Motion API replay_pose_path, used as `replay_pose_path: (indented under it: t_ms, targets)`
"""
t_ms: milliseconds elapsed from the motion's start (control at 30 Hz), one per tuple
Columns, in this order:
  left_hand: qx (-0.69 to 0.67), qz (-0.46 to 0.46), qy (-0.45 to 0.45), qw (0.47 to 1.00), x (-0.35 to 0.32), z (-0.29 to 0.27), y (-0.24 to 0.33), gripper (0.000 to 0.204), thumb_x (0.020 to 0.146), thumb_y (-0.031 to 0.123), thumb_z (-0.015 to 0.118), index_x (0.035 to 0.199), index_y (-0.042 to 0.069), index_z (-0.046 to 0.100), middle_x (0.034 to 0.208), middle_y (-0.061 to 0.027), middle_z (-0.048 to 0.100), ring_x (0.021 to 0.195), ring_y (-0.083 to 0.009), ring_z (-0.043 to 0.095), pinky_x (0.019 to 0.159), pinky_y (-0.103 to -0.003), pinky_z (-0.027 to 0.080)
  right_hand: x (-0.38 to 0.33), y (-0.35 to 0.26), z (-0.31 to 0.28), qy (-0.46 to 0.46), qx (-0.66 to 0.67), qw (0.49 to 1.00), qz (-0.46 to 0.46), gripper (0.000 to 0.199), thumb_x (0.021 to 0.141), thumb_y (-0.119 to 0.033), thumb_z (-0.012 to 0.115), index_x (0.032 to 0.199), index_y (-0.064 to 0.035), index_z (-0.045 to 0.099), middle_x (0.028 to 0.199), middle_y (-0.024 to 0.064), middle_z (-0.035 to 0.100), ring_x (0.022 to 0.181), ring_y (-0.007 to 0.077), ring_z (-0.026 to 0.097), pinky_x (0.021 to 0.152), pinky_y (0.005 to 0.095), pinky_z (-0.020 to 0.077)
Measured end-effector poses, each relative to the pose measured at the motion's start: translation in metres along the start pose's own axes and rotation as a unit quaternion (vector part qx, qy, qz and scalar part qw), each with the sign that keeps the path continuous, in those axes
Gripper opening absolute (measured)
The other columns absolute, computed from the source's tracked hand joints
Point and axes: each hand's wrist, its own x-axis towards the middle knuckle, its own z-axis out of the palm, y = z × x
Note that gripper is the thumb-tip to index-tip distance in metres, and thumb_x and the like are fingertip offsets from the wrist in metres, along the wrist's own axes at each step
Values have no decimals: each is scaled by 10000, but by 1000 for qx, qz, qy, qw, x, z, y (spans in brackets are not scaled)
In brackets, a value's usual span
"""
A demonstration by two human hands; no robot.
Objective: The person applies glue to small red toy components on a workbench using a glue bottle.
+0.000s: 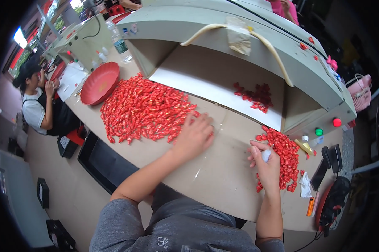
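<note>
From my end, I see the left hand (196, 133) at the right edge of the big pile (143, 109) of small red pieces, its fingertips reaching onto the nearest ones. Its fingers look loosely bent and a little apart; blur keeps me from telling whether they pinch a piece. I see the right hand (270, 166) at the left side of the small pile (288, 161), its fingers curled around a white item (266, 156), perhaps a little bottle. Both piles lie on the desk (223, 164), with bare surface between them. Beyond the hands, I have more red pieces (261, 95) inside the booth (155, 23), and a red bowl (99, 84) just beside the big pile.
</note>
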Motion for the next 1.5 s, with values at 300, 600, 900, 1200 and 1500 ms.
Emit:
replay_pose_path:
  t_ms: [300, 600, 900, 1200, 1500]
  targets:
    - [91, -20, -31, 995, 30, -11, -53, 169, 837, 195, 633, 939, 69, 585, 1116, -95, 597, 1128, -267, 528, 1079, -494, 279, -3, -13, -19, 36, -49, 998, -36, 306, 932, -237, 618, 1130, -5, 639, 858, 51, 662, 745, 100, 627, 613, 233, 501]
    - [-178, -23, 60, 982, 141, 52, -29, 207, 801, 136, 693, 984, 41, 681, 989, -122, 674, 962, -340, 590, 873, -410, 467, -1, -17, -19, 56, -91, 989, -104, 242, 894, -190, 672, 1032, -10, 588, 823, 75, 644, 722, 133, 597, 668, 261, 473]
    - [-455, -185, 10, 871, 118, 52, 4, 243, 898, 173, 638, 1083, 18, 611, 941, -107, 662, 855, -244, 631, 763, -355, 499, -13, -11, -28, 30, 28, 994, -103, 157, 890, -114, 658, 1003, -33, 584, 851, 12, 615, 710, 40, 518, 626, 189, 422]
    - [-873, -296, -58, 383, 0, 7, 55, 242, 975, 220, 554, 1189, 107, 541, 991, 13, 572, 897, -90, 544, 805, -282, 465, -7, -4, -9, 29, 122, 980, -152, 227, 988, -286, 528, 1005, -59, 526, 756, -3, 541, 606, 24, 418, 524, 168, 328]
    - [-901, -327, -92, 269, -11, 14, 60, 222, 968, 249, 564, 1154, 128, 557, 966, -12, 595, 895, -127, 558, 814, -300, 474, -14, 1, -5, 57, 40, 978, -195, 250, 844, -213, 748, 925, -31, 598, 852, 16, 615, 744, 67, 531, 672, 216, 431]
